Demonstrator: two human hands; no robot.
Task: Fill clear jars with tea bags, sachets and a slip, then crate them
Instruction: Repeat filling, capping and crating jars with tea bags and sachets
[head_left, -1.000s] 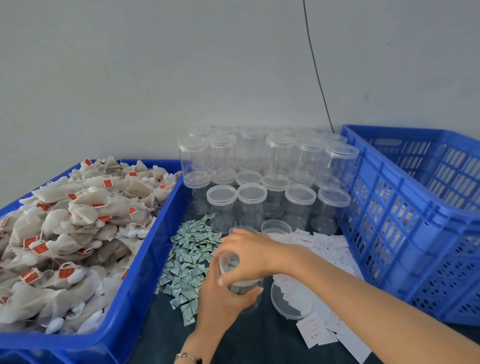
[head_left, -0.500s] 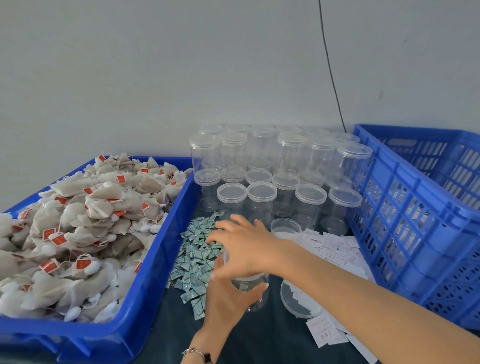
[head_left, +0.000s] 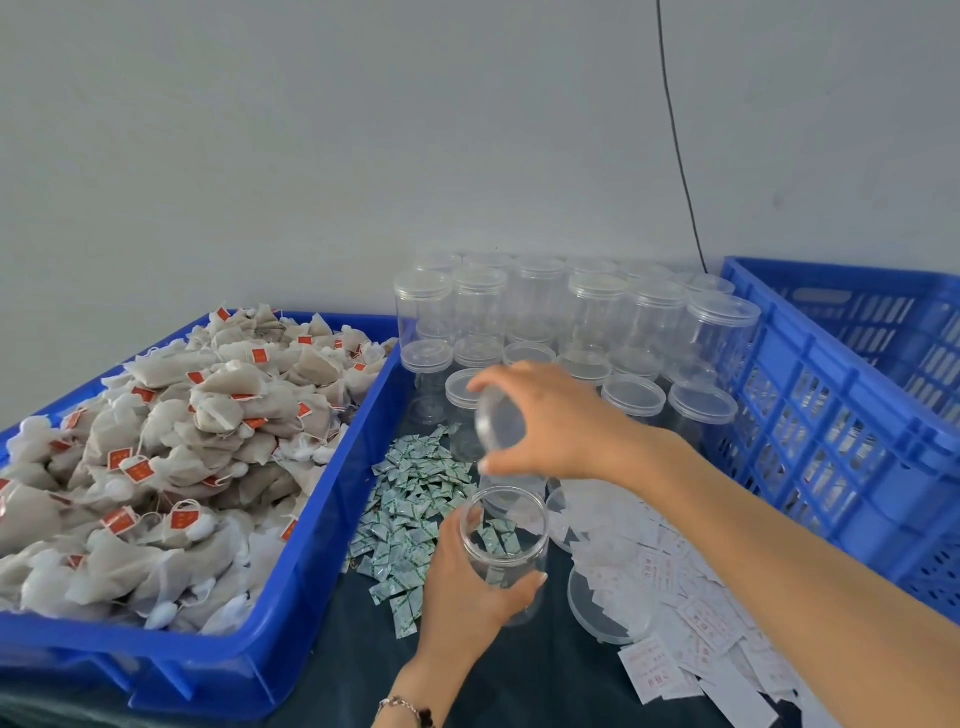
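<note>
The left hand (head_left: 467, 582) grips an open clear jar (head_left: 506, 551), fingers and thumb curled round its lower wall, holding it upright just above the dark desk (head_left: 519, 686). Everything else is placed from this jar. Directly above it, the right hand (head_left: 550, 421) holds the jar's clear lid (head_left: 498, 423) tilted on edge, pinched between thumb and fingertips, clear of the jar's mouth. The two hands are apart, one over the other.

Just left of the jar lies a heap of small green-and-white sachets (head_left: 415, 514), some visible through the jar's wall. Farther left stands a blue tray (head_left: 291, 613) heaped with tea bags (head_left: 171, 452) carrying red tags. Just right of the jar, white paper slips (head_left: 691, 618) with red print spread over the desk, and a loose clear lid (head_left: 608, 613) lies flat among them. Behind the jar, against the wall, stands a cluster of lidded empty jars (head_left: 587, 322), some stacked two high. Far right of the jar sits a blue slatted crate (head_left: 841, 415). A thin black cable (head_left: 680, 156) runs down the wall behind the cluster. A bracelet (head_left: 405, 706) shows on the left wrist.
</note>
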